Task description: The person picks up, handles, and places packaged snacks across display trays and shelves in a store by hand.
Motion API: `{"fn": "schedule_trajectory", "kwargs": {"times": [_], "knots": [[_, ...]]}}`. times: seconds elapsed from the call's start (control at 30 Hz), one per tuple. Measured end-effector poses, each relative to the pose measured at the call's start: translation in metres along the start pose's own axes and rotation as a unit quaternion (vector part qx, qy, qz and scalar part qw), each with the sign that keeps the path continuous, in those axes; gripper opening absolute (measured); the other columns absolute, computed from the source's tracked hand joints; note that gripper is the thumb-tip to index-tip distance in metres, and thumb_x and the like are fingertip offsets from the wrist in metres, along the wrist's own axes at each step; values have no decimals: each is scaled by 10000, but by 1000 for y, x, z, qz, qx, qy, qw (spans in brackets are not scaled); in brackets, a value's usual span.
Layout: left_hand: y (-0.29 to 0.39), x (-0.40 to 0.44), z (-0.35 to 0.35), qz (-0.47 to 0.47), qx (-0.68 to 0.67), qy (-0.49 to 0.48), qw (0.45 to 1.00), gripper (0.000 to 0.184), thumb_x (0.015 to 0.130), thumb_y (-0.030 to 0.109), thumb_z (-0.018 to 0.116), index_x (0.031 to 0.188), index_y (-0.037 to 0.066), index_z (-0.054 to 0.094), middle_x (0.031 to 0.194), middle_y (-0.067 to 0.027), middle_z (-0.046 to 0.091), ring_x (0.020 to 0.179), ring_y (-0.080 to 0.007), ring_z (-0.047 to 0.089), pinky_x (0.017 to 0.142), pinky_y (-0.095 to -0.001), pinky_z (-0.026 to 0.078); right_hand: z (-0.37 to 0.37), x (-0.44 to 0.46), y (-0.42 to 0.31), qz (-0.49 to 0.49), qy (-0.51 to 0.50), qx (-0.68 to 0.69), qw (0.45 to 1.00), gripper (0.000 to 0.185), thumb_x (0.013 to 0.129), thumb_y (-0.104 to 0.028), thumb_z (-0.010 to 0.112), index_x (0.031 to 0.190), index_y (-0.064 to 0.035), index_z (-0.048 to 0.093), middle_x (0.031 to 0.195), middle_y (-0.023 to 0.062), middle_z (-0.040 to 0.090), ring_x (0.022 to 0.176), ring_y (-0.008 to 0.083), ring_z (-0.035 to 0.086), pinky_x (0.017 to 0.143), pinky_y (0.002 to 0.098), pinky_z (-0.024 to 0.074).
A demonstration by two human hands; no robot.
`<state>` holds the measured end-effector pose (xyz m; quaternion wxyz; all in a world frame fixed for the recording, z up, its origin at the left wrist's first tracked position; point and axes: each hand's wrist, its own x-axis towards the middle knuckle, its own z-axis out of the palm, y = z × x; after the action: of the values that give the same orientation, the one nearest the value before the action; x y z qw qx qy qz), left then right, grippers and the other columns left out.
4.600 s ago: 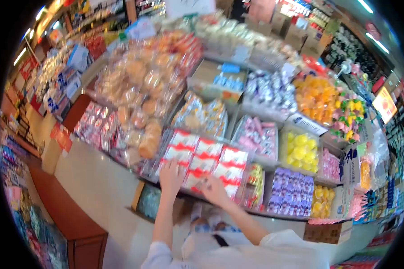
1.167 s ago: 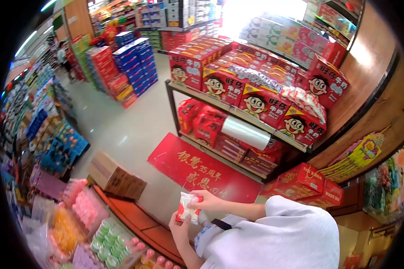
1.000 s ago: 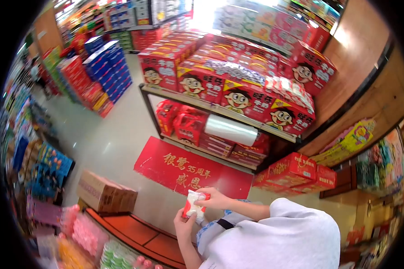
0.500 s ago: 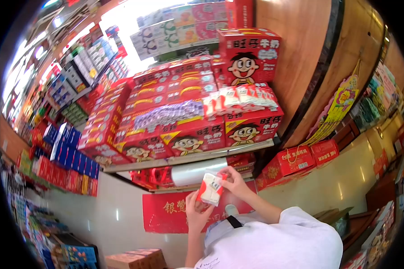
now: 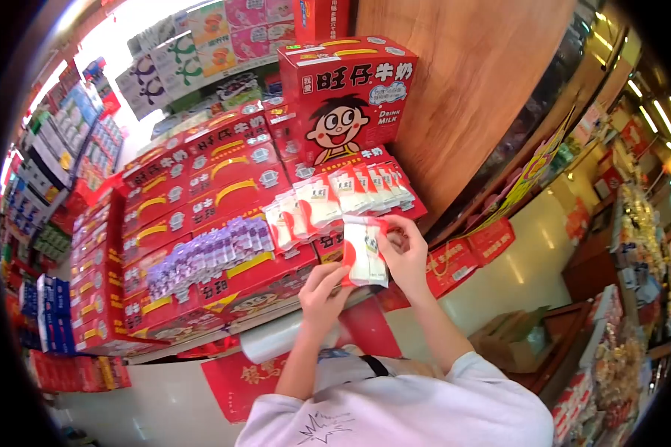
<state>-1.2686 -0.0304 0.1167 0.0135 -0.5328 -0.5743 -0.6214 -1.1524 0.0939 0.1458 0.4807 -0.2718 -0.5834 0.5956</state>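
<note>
Red boxes (image 5: 209,186) behind, glossy white-red packet (image 5: 364,257)

The place is a shop, evidently a grocery or supermarket. Red milk cartons (image 5: 347,112) printed with a cartoon face are massed in quantity, purple packets (image 5: 212,253) and white-and-red packets (image 5: 320,200) lined up across their tops. Boxed goods (image 5: 60,153) fill the far left, beyond stacked blue boxes (image 5: 56,316); wrapped goods (image 5: 630,246) crowd the right, under strip lights (image 5: 646,123).
</note>
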Motion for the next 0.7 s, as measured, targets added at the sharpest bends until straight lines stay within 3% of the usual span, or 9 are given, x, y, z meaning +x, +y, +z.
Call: {"fn": "schedule_trajectory", "kwargs": {"times": [0.07, 0.13, 0.17, 0.2, 0.27, 0.3, 0.37, 0.47, 0.7], "knots": [[-22, 17, 8, 5, -24, 16, 1000, 403, 570, -93, 739, 952, 18, 671, 936, -118, 608, 781, -195, 617, 651, -294, 511, 9, 25, -4, 0, -17, -30, 999, 300, 823, 3, 639, 1112, -16, 560, 1038, 93, 600, 817, 83, 603, 651, 196, 476], [-34, 41, 8, 51, 0, 32, 998, 411, 575, -51, 767, 967, 34, 674, 915, -89, 593, 719, -208, 610, 599, -294, 495, 21, 61, -7, -209, -61, -243, 945, 312, 790, -65, 659, 1090, -15, 588, 1111, 106, 602, 882, 140, 618, 685, 230, 491], [-39, 48, 8, 46, 37, 31, 998, 411, 548, -34, 761, 943, 42, 677, 933, -78, 587, 794, -218, 593, 632, -312, 481, 27, 67, -11, -167, -59, -258, 950, 336, 759, -114, 668, 1079, -29, 610, 1162, 112, 592, 949, 198, 615, 734, 276, 501], [-48, 58, 9, 36, 19, 34, 999, 411, 548, -34, 761, 943, 42, 677, 933, -78, 587, 794, -218, 593, 632, -312, 481, 34, 75, -19, -165, -75, -344, 921, 333, 757, -113, 674, 1078, -46, 614, 1164, 108, 587, 1002, 214, 595, 726, 296, 510], [-62, 71, 13, 46, 93, 45, 994, 362, 558, 13, 760, 907, 53, 674, 969, -68, 583, 928, -244, 566, 747, -358, 465, 45, 95, -11, -190, -88, -389, 897, 326, 753, -126, 676, 1070, -67, 624, 1158, 106, 585, 1072, 249, 542, 810, 342, 488], [-65, 75, 16, 30, 78, 49, 995, 362, 558, 13, 760, 907, 53, 674, 969, -68, 583, 928, -244, 566, 747, -358, 465, 47, 103, -6, -180, -94, -407, 891, 326, 753, -126, 676, 1070, -67, 624, 1158, 106, 585, 1072, 249, 542, 810, 342, 488], [-73, 84, 15, 34, 137, 54, 988, 316, 561, 61, 766, 864, 83, 676, 1015, -39, 594, 1011, -253, 541, 846, -419, 415, 52, 118, 3, -228, -109, -496, 831, 314, 752, -165, 678, 1051, -79, 633, 1158, 99, 579, 1118, 284, 482, 920, 397, 424], [-85, 85, 20, 17, 152, 18, 988, 310, 593, 135, 777, 885, 115, 672, 1036, -8, 598, 1049, -243, 529, 953, -481, 336, 50, 128, 14, -197, -131, -566, 790, 313, 751, -202, 678, 1040, -89, 635, 1175, 95, 574, 1113, 303, 464, 988, 432, 348], [-86, 84, 16, 11, 184, -30, 982, 340, 661, 218, 774, 969, 131, 660, 1066, 3, 588, 1089, -229, 519, 1029, -604, 216, 57, 115, 15, -239, -82, -612, 749, 279, 782, -205, 643, 1037, -94, 622, 1170, 101, 551, 1111, 309, 471, 952, 445, 352]]}}
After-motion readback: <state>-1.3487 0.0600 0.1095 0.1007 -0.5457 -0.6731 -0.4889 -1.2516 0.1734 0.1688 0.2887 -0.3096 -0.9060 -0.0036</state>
